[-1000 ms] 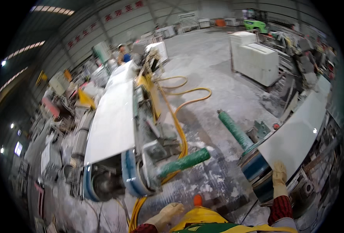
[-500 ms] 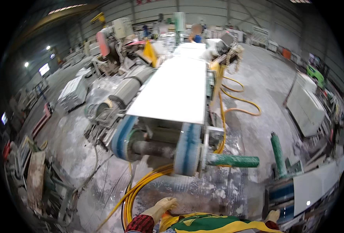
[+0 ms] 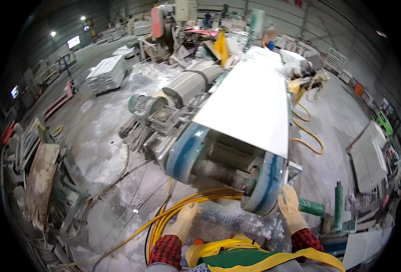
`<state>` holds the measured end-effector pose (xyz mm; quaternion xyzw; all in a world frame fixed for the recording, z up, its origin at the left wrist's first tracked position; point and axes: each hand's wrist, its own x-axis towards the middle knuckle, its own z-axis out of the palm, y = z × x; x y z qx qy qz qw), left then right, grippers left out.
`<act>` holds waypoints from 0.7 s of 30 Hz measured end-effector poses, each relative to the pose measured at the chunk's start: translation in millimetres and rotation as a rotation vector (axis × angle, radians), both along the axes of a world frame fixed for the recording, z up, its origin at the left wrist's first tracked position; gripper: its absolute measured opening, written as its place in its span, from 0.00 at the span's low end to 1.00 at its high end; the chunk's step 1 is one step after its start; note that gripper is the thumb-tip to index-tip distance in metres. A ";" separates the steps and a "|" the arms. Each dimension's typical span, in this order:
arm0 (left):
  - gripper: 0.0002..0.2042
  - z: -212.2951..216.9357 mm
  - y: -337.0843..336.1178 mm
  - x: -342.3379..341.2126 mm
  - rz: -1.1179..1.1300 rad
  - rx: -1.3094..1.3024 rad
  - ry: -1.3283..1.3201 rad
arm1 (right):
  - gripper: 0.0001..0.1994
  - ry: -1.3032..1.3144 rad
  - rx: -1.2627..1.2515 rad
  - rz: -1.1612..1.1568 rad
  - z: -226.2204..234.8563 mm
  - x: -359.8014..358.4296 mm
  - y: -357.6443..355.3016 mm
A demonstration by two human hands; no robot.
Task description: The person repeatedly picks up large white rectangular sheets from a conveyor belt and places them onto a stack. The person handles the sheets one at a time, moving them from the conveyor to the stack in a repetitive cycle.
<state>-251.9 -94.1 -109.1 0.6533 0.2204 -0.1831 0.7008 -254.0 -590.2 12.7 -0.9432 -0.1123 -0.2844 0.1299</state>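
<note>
A large white slab (image 3: 250,104) lies on a conveyor ahead of me, its near edge over the rollers. Blue belts wrap round the conveyor's near end, a left belt (image 3: 185,152) and a right belt (image 3: 265,183). My right hand (image 3: 289,204), in a cream glove, is beside the right belt, below the slab's near right corner. Its fingers reach forward, open, with nothing seen in them; whether it touches the frame I cannot tell. My left hand (image 3: 187,220), in a like glove, hangs in front of the conveyor over yellow hoses (image 3: 164,217), loosely open and apparently holding nothing.
Green rollers (image 3: 311,206) stick out at the right. Another white slab (image 3: 368,247) lies at lower right. To the left stand a motor-like cylinder (image 3: 193,81), a slab stack (image 3: 106,75) and scrap boards (image 3: 42,181). A person (image 3: 270,40) is at the far end.
The view has turned left and the conveyor now sits further right. My right hand has come from the lower right to the right belt's side; my left hand has moved slightly forward.
</note>
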 end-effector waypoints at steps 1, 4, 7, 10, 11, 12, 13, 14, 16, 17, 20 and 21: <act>0.22 19.0 -3.9 3.0 -0.102 0.109 0.072 | 0.16 -0.008 0.015 0.017 5.5 13.0 11.4; 0.20 -14.5 -13.7 -1.1 -0.130 -0.070 0.025 | 0.21 -0.009 -0.036 -0.047 -12.2 63.4 13.3; 0.21 -17.9 1.4 -3.1 -0.231 -0.175 0.096 | 0.21 -0.001 -0.032 -0.049 -36.4 114.9 0.7; 0.31 158.6 27.6 -9.1 -0.259 0.116 0.113 | 0.23 -0.158 0.001 -0.057 -61.4 162.8 -10.7; 0.34 105.6 50.4 -7.4 -0.243 0.226 0.148 | 0.23 -0.134 0.019 -0.077 -63.0 186.6 -6.6; 0.33 111.1 62.7 -4.0 -0.192 0.297 0.121 | 0.23 -0.101 0.023 -0.128 -69.4 202.8 -13.4; 0.31 124.0 79.2 -5.0 -0.140 0.365 0.093 | 0.23 -0.049 0.010 -0.191 -70.1 216.4 -13.3; 0.29 134.2 92.3 -7.8 -0.087 0.430 0.066 | 0.24 0.068 0.030 -0.253 -66.5 227.1 -9.7; 0.27 64.6 139.8 -9.8 0.100 0.450 0.017 | 0.24 0.127 0.052 -0.294 -67.7 245.0 -11.4; 0.26 40.6 155.7 -6.8 0.194 0.457 -0.002 | 0.24 0.096 0.043 -0.270 -69.0 251.2 -10.3; 0.23 72.6 146.5 16.1 0.327 0.633 -0.146 | 0.25 0.041 0.050 -0.251 -78.0 248.4 -2.3; 0.20 92.0 152.4 36.7 0.145 0.889 -0.062 | 0.26 0.042 0.067 -0.260 -83.0 248.4 -1.0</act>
